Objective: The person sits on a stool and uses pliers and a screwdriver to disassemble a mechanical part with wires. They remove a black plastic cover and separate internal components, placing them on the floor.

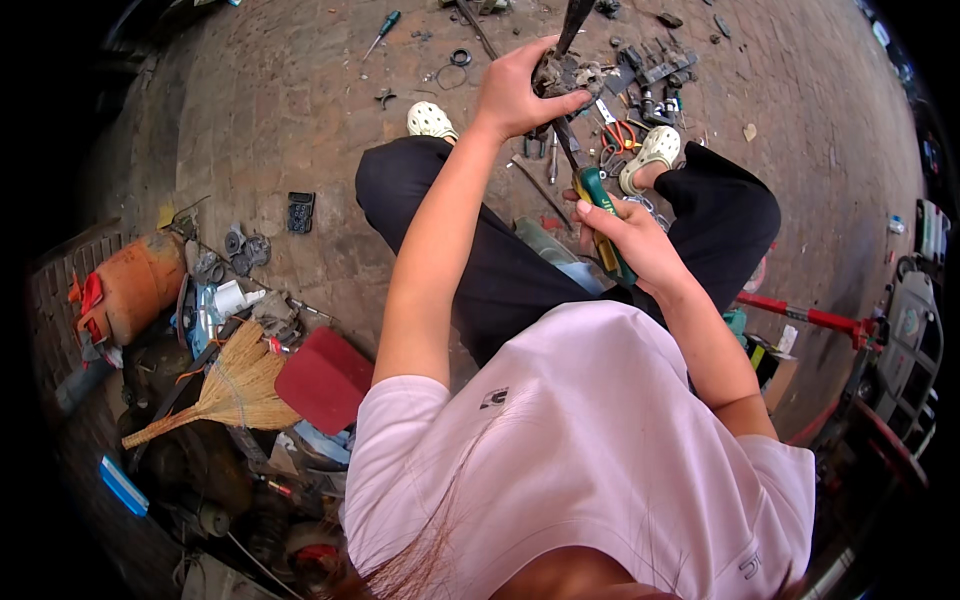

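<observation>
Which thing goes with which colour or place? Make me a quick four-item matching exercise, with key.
Things:
1. left hand
2. right hand
3. broom
4. scissors

Colours and places:
A. straw-coloured
B. on a green-and-yellow handle
C. partly orange
D. on a grimy lump

Pairs: 1-D, 2-B, 3-A, 4-C.

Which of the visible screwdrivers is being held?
The dark-shafted screwdriver with green-and-yellow handle, gripped in the right hand; the teal-handled screwdriver lies on the brick floor.
</observation>
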